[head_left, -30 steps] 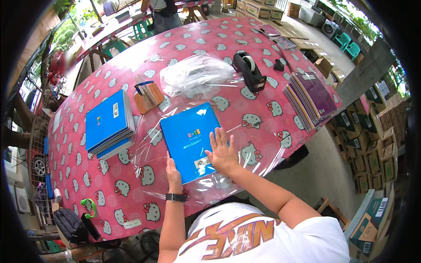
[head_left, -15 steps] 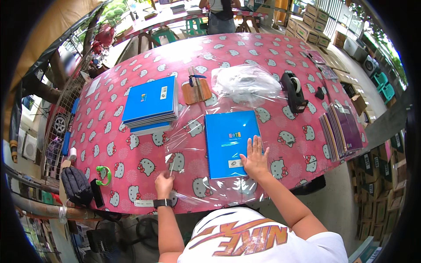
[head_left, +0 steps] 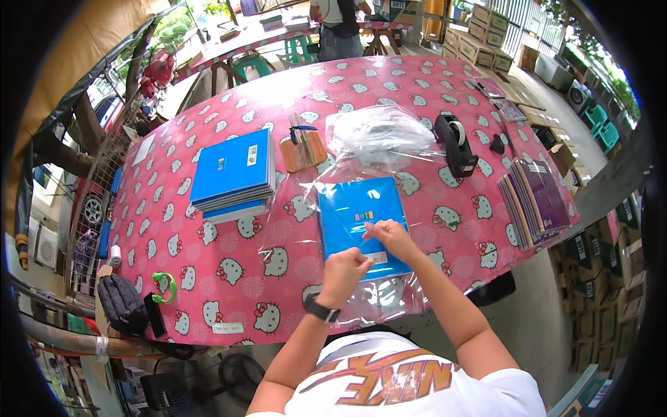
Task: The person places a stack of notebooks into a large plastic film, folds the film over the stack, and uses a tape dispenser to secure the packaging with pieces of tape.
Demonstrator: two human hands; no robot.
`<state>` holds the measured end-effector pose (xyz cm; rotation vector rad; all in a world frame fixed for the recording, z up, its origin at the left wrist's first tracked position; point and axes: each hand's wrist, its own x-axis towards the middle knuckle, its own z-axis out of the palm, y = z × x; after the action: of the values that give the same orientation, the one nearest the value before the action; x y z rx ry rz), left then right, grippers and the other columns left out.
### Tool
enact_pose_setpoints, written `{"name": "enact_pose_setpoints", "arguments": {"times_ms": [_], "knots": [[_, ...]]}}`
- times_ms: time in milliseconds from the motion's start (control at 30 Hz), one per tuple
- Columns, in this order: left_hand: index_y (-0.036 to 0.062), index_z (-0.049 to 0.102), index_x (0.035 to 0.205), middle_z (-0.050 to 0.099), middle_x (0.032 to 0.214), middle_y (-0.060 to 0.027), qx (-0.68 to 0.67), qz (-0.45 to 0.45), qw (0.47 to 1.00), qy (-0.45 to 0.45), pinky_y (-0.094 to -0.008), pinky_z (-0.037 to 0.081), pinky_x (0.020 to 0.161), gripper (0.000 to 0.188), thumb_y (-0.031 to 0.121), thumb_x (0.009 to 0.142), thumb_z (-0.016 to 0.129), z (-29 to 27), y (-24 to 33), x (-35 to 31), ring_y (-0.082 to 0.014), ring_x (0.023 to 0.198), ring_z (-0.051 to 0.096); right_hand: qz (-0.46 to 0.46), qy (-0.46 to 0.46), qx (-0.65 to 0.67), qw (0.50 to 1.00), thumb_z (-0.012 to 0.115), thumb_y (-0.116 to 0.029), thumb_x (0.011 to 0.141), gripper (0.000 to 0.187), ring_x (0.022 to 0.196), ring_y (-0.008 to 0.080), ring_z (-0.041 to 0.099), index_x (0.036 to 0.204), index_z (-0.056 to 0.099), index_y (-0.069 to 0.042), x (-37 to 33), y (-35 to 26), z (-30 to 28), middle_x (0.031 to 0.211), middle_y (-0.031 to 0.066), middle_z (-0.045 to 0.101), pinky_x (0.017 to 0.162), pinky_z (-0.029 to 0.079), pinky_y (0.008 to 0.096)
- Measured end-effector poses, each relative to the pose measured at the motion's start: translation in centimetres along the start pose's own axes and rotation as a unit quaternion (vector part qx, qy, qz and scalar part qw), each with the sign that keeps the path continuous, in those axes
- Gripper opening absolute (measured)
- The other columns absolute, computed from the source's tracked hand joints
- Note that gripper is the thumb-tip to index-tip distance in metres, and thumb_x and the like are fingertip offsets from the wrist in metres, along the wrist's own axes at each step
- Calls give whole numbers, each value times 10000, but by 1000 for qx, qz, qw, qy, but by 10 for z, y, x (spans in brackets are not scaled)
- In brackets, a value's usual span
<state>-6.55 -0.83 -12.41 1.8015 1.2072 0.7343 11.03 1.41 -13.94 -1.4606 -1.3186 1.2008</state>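
A blue spiral notebook [head_left: 356,198] lies on clear plastic film [head_left: 381,295] in front of me. My left hand [head_left: 344,272] is closed on the film's edge, drawn over the notebook's lower left part. Just to its right, my right hand [head_left: 392,240] is above the notebook with curled fingers, pinching the film near the left hand. The film between the two hands is hard to make out. A crumpled heap of clear plastic [head_left: 382,132] sits beyond the notebook.
Left of the notebook stands a stack of blue notebooks [head_left: 233,170], beside a wooden block with tools [head_left: 303,149]. A black tape dispenser [head_left: 456,146] and purple notebooks [head_left: 538,198] are at right. A pouch [head_left: 121,302], phone [head_left: 154,316] and green band [head_left: 165,287] lie near left. Someone [head_left: 340,31] stands beyond.
My left hand has moved right and up from the table onto the notebook, bringing the film's edge along. My right hand has lifted from lying flat and curled its fingers.
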Motion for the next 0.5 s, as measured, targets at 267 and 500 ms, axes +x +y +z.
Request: {"name": "enact_pose_setpoints", "arguments": {"times_ms": [267, 500], "knots": [[65, 621, 718, 612, 652, -112, 173, 81, 982, -5, -383, 463, 550, 197, 238, 731, 714, 27, 0, -7, -279, 603, 608, 44, -31, 28, 998, 745, -225, 724, 262, 659, 131, 600, 806, 692, 18, 14, 19, -5, 759, 87, 670, 624, 477, 270], [-55, 632, 807, 645, 749, -83, -101, -85, 948, 291, -299, 442, 618, 405, 349, 830, 640, -43, -122, 123, -133, 708, 587, 100, -58, 47, 992, 766, -171, 717, 237, 659, 121, 597, 776, 661, 33, 16, 8, 4, 744, 84, 660, 633, 470, 247]]}}
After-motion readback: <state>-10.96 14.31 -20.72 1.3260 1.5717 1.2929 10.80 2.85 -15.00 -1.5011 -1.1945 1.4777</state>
